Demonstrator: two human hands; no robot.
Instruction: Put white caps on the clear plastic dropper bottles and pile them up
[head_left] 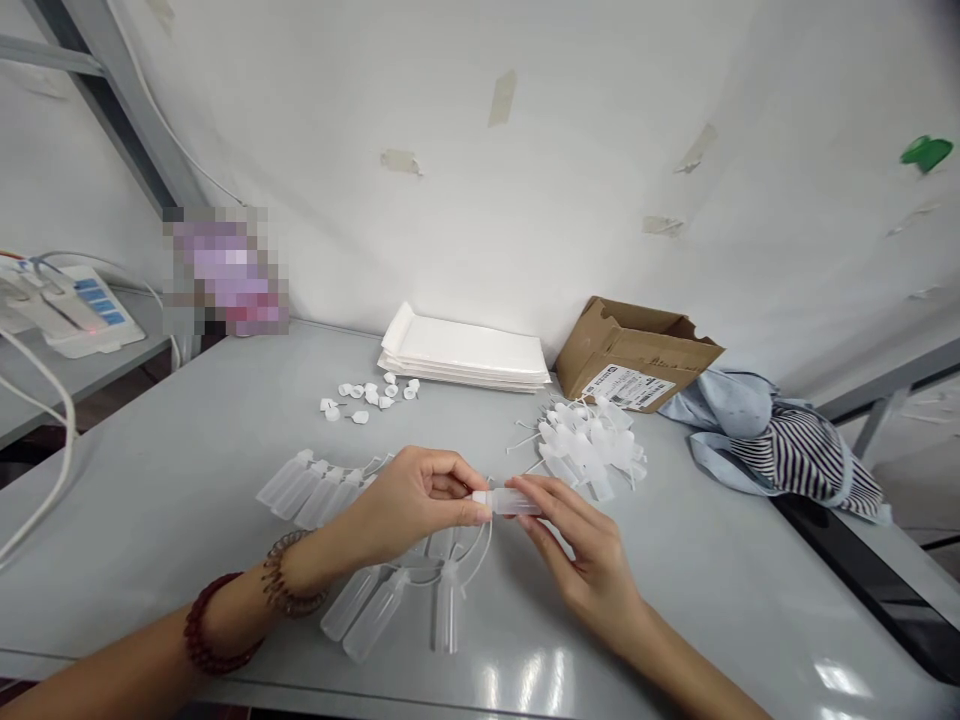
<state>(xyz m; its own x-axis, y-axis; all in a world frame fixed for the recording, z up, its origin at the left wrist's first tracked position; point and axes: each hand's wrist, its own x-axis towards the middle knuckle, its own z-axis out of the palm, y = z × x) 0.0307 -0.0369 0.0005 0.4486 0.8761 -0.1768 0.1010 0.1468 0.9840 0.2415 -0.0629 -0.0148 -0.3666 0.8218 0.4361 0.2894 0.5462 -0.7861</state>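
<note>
I had a small translucent bottle [516, 501] held nearly level above the middle of the grey table [187, 425], its white capped end [481, 497] toward the left. My left hand [412, 505] pinched that end between thumb and fingers; my right hand [585, 545] closed its fingertips round the body. I could not tell how firmly the cap was seated.

Just below, a thin white cord [490, 545] curved down toward three similar bottles [375, 615] lying on the near side of the left hand. Past the left forearm I saw a row of more bottles [300, 488], partly hidden by the hand. Beyond them lay scattered small white caps [371, 393], and to the right, a heap of white pieces with cords [592, 448]. Farther back stood a stack of white envelopes [469, 348] and an open cardboard box [600, 345], with a striped cloth bundle [802, 455] beside it.
</note>
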